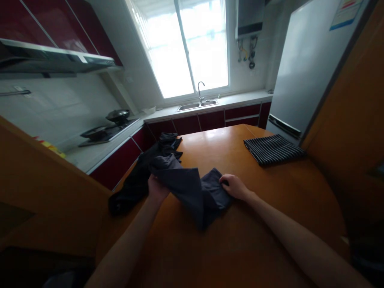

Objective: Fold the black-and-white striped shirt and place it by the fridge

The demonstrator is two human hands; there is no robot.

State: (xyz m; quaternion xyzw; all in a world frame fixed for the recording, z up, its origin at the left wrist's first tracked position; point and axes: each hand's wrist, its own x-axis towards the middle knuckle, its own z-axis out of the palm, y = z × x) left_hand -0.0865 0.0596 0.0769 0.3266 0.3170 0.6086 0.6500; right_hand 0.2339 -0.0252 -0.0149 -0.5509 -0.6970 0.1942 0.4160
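Note:
A dark grey piece of clothing (186,182) is bunched and folded over itself above the middle of the wooden table (213,146); its exact kind cannot be made out. My left hand (157,189) is closed under its left end, which is raised off the tabletop, and the cloth hides some of the fingers. At the right end, my right hand (235,186) pinches the edge of the same cloth, low over the table. Between the two hands a flap hangs down toward me. Rumpled black clothing (142,170) lies just beyond my left hand.
On the table's right side lies a folded black-and-white striped cloth (273,150). A fridge (309,68) stands behind it on the right. Farther off are a counter with a sink (192,106), and a stove with a lidded pan (118,116). Orange-brown panels flank both sides.

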